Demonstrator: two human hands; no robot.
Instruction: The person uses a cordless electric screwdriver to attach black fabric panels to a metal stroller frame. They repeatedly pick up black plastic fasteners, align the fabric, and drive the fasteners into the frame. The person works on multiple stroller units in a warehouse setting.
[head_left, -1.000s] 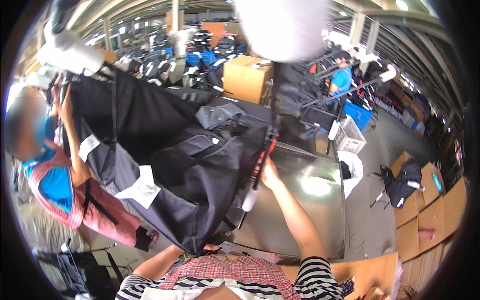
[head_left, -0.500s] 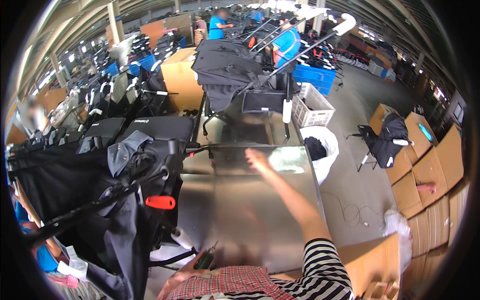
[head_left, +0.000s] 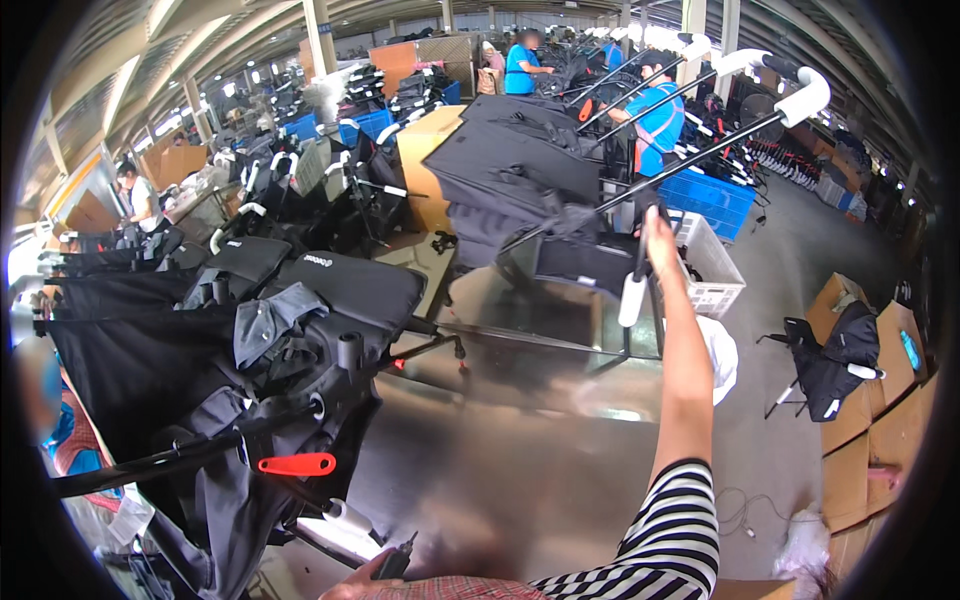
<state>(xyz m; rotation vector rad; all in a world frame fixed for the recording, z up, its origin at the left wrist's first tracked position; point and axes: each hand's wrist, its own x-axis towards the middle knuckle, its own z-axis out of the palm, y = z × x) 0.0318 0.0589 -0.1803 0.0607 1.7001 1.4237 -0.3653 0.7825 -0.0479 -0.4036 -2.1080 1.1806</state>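
My right hand point(head_left: 660, 248) reaches far across the metal table point(head_left: 470, 480). Its fingers close around a dark part of the frame of a folded black stroller point(head_left: 530, 150) at the table's far end, above a white foam-covered leg. Low in the picture, close to my body, my left hand point(head_left: 352, 584) holds a dark electric screwdriver point(head_left: 398, 560), its bit pointing up. Left of the table lies another black stroller point(head_left: 150, 370) with a grey fabric piece point(head_left: 280, 322) and a red lever point(head_left: 297, 464); my left hand is nearest to that one.
Right of the far stroller stand a white plastic crate point(head_left: 715, 285) and a white sack point(head_left: 722, 355). Cardboard boxes point(head_left: 845, 490) and a dark stroller point(head_left: 840, 350) are on the right. Two co-workers in blue point(head_left: 655, 120) stand beyond the far stroller. A blue bin point(head_left: 705, 200) sits behind the crate.
My right hand has moved from above the table forward and right to the far stroller and taken hold of its frame. The view has shifted left. My left hand still holds the screwdriver.
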